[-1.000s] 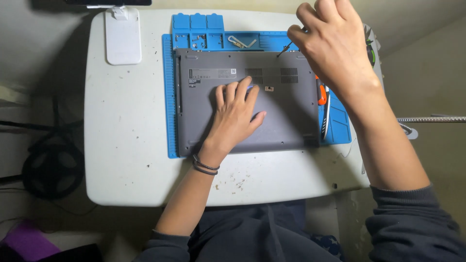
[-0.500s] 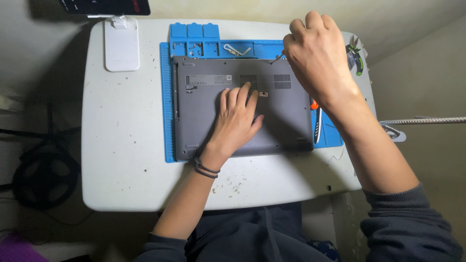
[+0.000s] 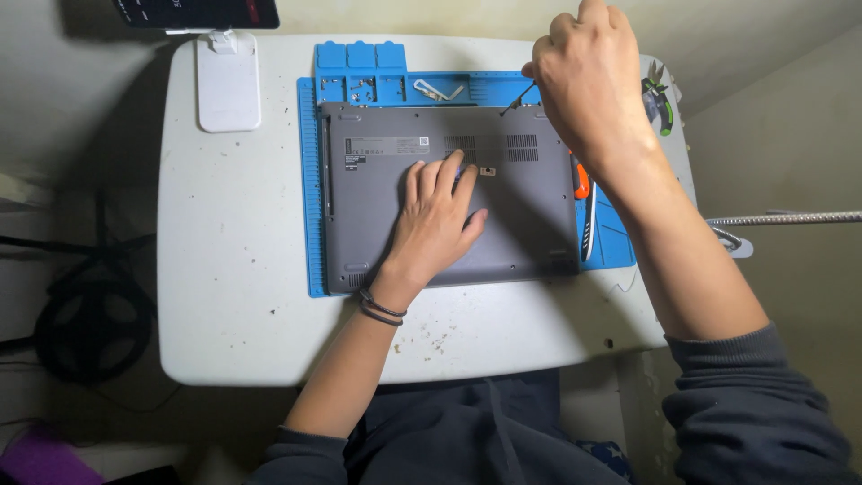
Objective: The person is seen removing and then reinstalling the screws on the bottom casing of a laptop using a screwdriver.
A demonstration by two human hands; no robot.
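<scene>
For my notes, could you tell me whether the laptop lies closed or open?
Closed, underside up: the grey laptop shows vents and screw holes.

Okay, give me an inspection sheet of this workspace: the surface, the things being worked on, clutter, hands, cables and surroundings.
Surface: white table, speckled with small debris near the front edge; blue work mat on it.
Job's things: grey laptop lying bottom up on the mat; thin screwdriver, tip at the laptop's far edge.
Clutter: small screws and tweezers in the mat's tray sections; orange-handled tool right of the laptop; green-handled pliers; white stand.
Hands: left hand flat on the laptop; right hand closed on the screwdriver.
Cables: dark coil on the floor, left.
Surroundings: metal flexible arm, right; dim floor.
</scene>
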